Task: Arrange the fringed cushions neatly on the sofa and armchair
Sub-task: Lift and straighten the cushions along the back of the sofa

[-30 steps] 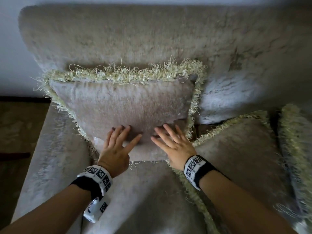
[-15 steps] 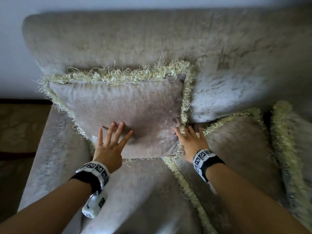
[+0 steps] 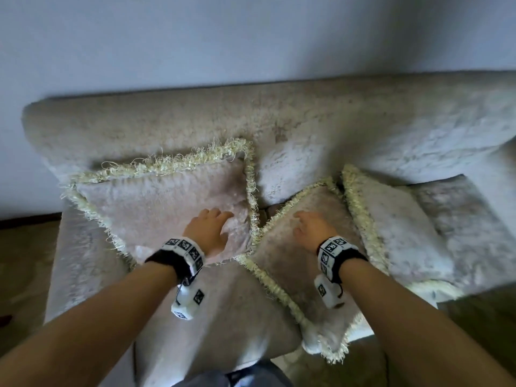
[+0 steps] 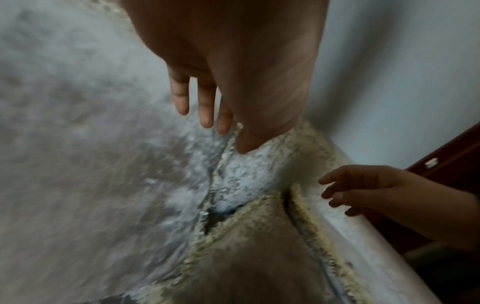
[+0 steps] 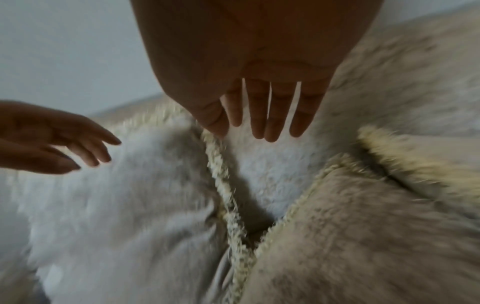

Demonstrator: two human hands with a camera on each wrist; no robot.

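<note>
From the head view, beneath the left hand (image 3: 208, 233), one fringed cushion (image 3: 156, 202) stands propped against the sofa backrest (image 3: 307, 135). That hand lies with relaxed fingers on or just above the cushion's lower right part; contact cannot be confirmed. The right hand (image 3: 314, 231), fingers loosely spread, hovers over a second cushion (image 3: 290, 269) lying flat on the seat. Just beyond the right hand, a third cushion (image 3: 396, 227) leans, its fringe touching the second's.

Left wrist view: the left hand (image 4: 233, 67) is extended, fingers straight and slightly parted, holding nothing, above the gap where the fringes meet. The right hand (image 4: 363, 189) appears opposite, loosely curved and empty.

Right wrist view: the right hand (image 5: 259, 82) shows straight, parted fingers over the backrest, gripping nothing. The propped cushion (image 5: 130, 195) sits below the left hand (image 5: 52, 139), which is also empty. The picture is blurred.

Assessment: the cushions appear plush, soft and light; they should compress readily and sag if held by one corner. The fringe looks loose and liable to snag, so it is a poor grip point. Recommended hold: both hands on opposite sides of the body, inside the fringe line.
</note>
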